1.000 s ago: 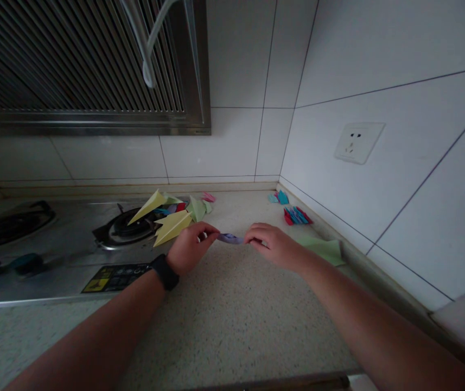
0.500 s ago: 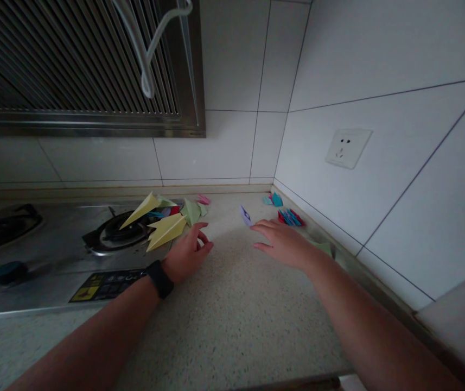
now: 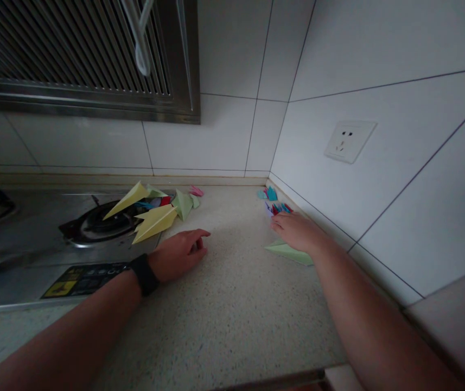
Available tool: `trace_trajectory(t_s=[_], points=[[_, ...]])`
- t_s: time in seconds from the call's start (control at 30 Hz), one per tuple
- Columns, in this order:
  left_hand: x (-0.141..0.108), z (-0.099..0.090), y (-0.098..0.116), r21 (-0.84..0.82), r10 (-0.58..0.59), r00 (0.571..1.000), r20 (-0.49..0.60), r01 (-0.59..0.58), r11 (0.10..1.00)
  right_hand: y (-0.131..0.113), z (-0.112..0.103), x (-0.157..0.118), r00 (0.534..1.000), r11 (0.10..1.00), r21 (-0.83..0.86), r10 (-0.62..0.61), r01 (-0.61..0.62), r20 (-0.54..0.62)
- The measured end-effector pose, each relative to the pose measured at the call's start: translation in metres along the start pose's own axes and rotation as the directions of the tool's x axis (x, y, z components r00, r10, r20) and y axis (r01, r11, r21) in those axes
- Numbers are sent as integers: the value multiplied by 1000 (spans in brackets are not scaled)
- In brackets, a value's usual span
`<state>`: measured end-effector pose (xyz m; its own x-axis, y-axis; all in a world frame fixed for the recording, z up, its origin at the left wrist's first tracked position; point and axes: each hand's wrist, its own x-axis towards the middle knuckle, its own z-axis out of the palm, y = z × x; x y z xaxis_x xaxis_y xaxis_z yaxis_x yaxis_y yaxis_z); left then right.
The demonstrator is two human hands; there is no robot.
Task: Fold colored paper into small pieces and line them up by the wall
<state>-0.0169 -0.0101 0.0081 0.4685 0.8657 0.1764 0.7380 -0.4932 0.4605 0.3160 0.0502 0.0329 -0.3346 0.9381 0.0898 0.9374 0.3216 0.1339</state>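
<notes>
My right hand (image 3: 295,231) has its fingers together at a small purple folded-paper piece (image 3: 268,209), pinching its near end. That piece is right beside several red and blue folded-paper pieces (image 3: 283,208), partly hidden by the hand. Below the hand lies a pale green folded-paper piece (image 3: 289,253), partly covered by my forearm. My left hand (image 3: 180,252), with a black watch (image 3: 143,274) on the wrist, hovers low or rests over the counter, fingers loosely curved and apart, holding nothing. Nearest to it is a yellow paper plane (image 3: 157,222).
Another yellow paper plane (image 3: 128,198) lies over the gas burner (image 3: 102,220), with green pieces (image 3: 182,203) and a pink one (image 3: 196,190) nearby. Teal paper pieces (image 3: 272,193) sit in the back corner. A range hood (image 3: 94,103) overhangs the stove; a socket (image 3: 350,141) is on the right wall.
My right hand has moved the purple paper piece right, up to the red and blue pieces. More of the green piece shows below it. My left hand has drawn back slightly; the view has shifted.
</notes>
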Motion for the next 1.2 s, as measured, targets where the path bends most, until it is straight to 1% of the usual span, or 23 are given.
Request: trace_trajectory(t_s=[0.13,0.3,0.4,0.57,0.67,1.0,1.1,1.2], points=[[-3,0,1,42,52,999,-10,-51,998,-1,4,2,996,998,10,57,-58,65],[-4,0,0,67,91,996,2,-91,994,-1,8,3,995,998,-2,61,-61,84],[-4,0,0,65,94,996,5,-94,993,-1,9,2,995,998,10,65,-66,70],[-5,0,0,63,99,995,8,-99,993,0,12,1,1000,998,55,18,-18,4],[-4,0,0,63,101,995,13,-101,993,1,13,1,999,997,73,27,-25,-20],[-5,1,0,75,98,995,25,-100,992,1,16,2,999,996,79,48,-45,-26],[-5,0,1,80,94,995,32,-96,992,-1,10,3,996,996,85,37,-30,-79],[-6,0,0,79,98,995,32,-101,992,-8,-2,1,973,988,151,65,-33,-219]])
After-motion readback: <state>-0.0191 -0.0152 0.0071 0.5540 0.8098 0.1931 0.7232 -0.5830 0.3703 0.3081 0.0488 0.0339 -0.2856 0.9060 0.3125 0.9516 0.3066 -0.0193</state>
